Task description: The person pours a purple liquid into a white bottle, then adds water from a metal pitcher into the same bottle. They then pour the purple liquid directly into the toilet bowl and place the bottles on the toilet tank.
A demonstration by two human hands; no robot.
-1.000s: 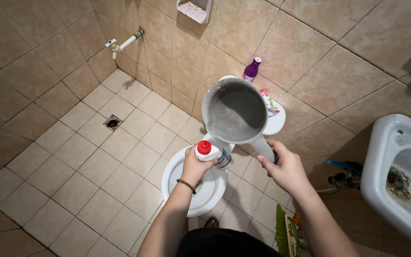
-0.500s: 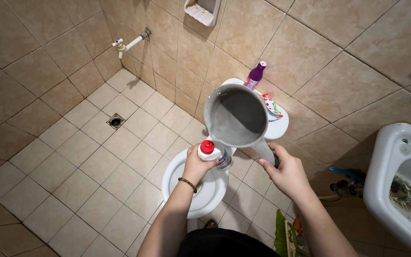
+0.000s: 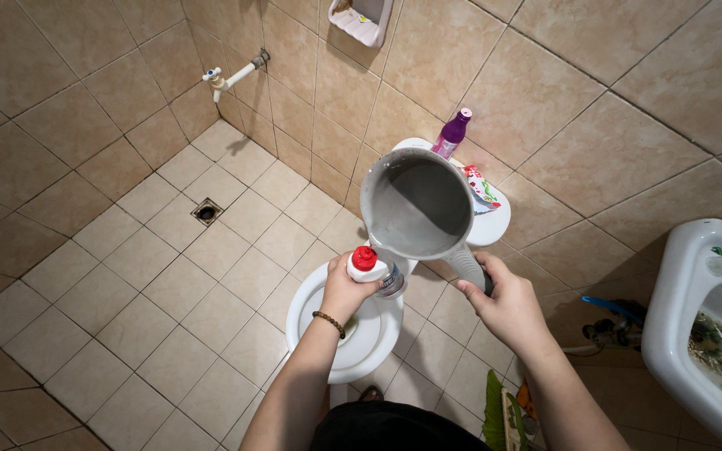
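Dipper (image 3: 416,207) in R hand (image 3: 507,302), bottle (image 3: 371,269) in L hand (image 3: 346,292)

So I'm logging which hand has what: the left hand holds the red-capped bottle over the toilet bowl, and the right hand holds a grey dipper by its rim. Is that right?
Not quite. In the head view the right hand grips the grey dipper by its handle, not its rim. The rest stands: the left hand holds the red-capped bottle over the toilet bowl.

Tiled floor (image 3: 152,276) left lies open; sink (image 3: 695,317) crowds the right.
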